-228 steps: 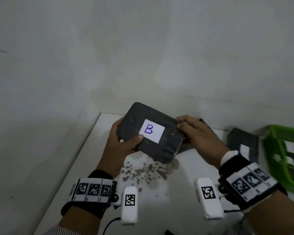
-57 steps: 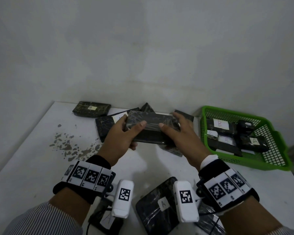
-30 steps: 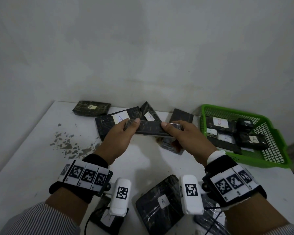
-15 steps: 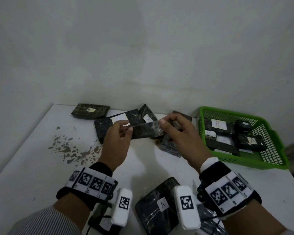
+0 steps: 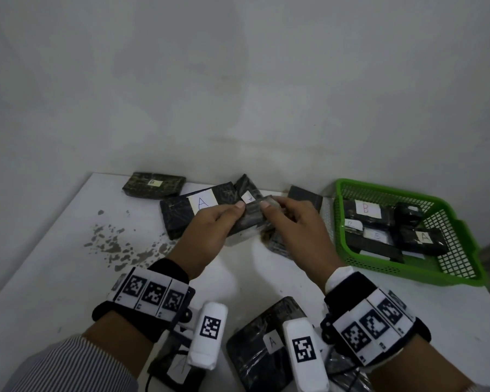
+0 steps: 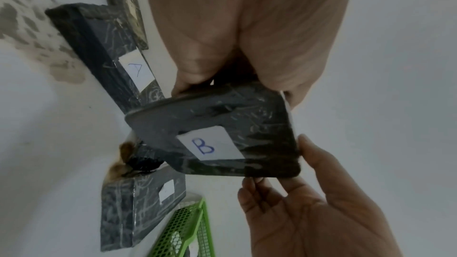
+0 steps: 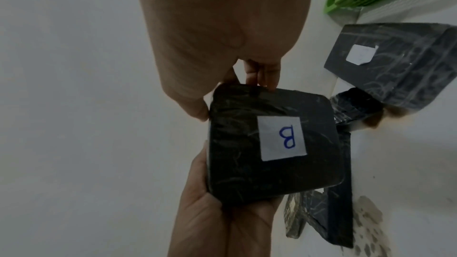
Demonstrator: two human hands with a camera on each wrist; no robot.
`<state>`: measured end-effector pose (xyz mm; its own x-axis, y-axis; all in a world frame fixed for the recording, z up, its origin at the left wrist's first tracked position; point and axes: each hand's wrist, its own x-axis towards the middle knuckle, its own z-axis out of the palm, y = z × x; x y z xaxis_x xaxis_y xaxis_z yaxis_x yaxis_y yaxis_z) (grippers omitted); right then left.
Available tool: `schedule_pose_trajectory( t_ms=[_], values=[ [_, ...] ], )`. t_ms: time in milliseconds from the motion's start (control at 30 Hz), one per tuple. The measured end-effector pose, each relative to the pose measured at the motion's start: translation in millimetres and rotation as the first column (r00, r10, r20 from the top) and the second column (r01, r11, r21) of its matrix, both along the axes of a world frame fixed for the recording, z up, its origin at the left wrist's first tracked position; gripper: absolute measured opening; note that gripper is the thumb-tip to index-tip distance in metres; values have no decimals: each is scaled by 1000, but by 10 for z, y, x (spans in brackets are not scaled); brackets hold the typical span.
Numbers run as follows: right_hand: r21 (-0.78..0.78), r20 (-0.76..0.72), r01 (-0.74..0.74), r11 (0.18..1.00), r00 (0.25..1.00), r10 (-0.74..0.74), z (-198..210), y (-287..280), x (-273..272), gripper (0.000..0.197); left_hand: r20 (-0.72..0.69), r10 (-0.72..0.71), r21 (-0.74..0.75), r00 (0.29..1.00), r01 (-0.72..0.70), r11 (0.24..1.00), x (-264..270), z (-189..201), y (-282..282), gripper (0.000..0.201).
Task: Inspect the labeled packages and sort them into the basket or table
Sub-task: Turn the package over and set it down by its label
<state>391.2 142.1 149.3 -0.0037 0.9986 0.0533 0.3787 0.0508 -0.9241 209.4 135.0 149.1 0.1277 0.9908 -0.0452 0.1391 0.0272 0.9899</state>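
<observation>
Both my hands hold one dark wrapped package [image 5: 252,220] above the pile at the back of the white table [image 5: 54,264]. My left hand [image 5: 232,219] grips its left edge, thumb on top. My right hand [image 5: 272,213] pinches its right edge. From the head view no label shows on it. In the wrist views the package [image 6: 215,138] [image 7: 272,144] shows a white label with a blue B [image 6: 210,144] on its underside. The green basket [image 5: 408,275] stands to the right and holds several labelled packages, among them a B [image 5: 365,207] and an A [image 5: 423,237].
Behind my hands lie a large package marked A [image 5: 193,210], a smaller labelled one [image 5: 248,190], a camouflage-patterned one marked B [image 5: 153,185] and a dark one [image 5: 304,198]. Another package marked A [image 5: 263,346] lies at the near edge. A grey stain [image 5: 119,244] marks the table's left side.
Over the last second the package has been turned from flat toward edge-on, its labelled face now downward. My hands have drawn closer together over the pile.
</observation>
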Motion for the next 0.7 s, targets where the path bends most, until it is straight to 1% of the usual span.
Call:
schedule_pose_trajectory(
  t_ms=[33, 67, 167, 200, 233, 267, 333, 400, 433, 467, 500, 533, 600, 633, 667, 700],
  values=[
    [2, 1, -1, 1000, 1000, 1, 18, -17, 5, 62, 7, -21, -2, 1000, 21, 1000, -19, 13, -2, 43],
    [-7, -19, 0, 1000, 1000, 0, 37, -31, 2, 56, 12, -36, 1, 999, 36, 999, -29, 26, -1, 43],
    [-90, -181, -61, 994, 982, 44, 106, -59, -14, 27, 44, -51, 31, 998, 50, 998, -20, 61, -6, 35],
    [-95, -192, -72, 993, 980, 53, 103, -56, -13, 16, 78, -39, 27, 996, 37, 999, -8, 71, -14, 32],
    [-90, -172, -66, 994, 984, 50, 116, -59, -15, 9, 107, -29, 20, 994, 27, 999, 6, 83, -22, 32],
    [-89, -144, -52, 995, 989, 38, 109, -56, -15, 6, 125, -19, 8, 992, 18, 1000, 20, 76, -24, 32],
    [-94, -107, -45, 995, 994, 35, 92, -59, -21, 12, 149, 0, -26, 989, 4, 1000, 41, 55, -32, 27],
    [-119, -115, -87, 989, 991, 74, 58, -60, 0, 31, 195, 27, -86, 980, -10, 996, 23, 47, -25, 27],
    [-140, -108, -119, 983, 989, 104, 46, -57, 17, 43, 202, 41, -121, 978, -16, 992, 0, 40, -4, 30],
    [-158, -95, -154, 975, 985, 141, 35, -51, 45, 50, 194, 60, -160, 979, -29, 987, -19, 52, 12, 34],
    [-173, -75, -188, 967, 981, 177, 42, -48, 67, 51, 189, 92, -205, 978, -52, 977, -40, 61, 33, 37],
    [-179, -52, -208, 962, 978, 202, 53, -39, 85, 46, 205, 136, -262, 969, -79, 962, -57, 69, 55, 41],
    [-180, 25, -198, 964, 978, 206, 110, -18, 115, 31, 250, 210, -348, 945, -115, 930, -62, 75, 82, 50],
    [-180, 70, -170, 969, 980, 185, 149, -11, 118, 29, 265, 224, -356, 938, -120, 927, -50, 77, 78, 52],
    [-180, 100, -118, 977, 985, 138, 168, 4, 127, 31, 278, 221, -342, 935, -119, 932, -36, 76, 56, 49],
    [-184, 108, -50, 982, 992, 71, 169, 26, 137, 36, 271, 204, -301, 941, -119, 946, -25, 64, 31, 40]
  ],
)
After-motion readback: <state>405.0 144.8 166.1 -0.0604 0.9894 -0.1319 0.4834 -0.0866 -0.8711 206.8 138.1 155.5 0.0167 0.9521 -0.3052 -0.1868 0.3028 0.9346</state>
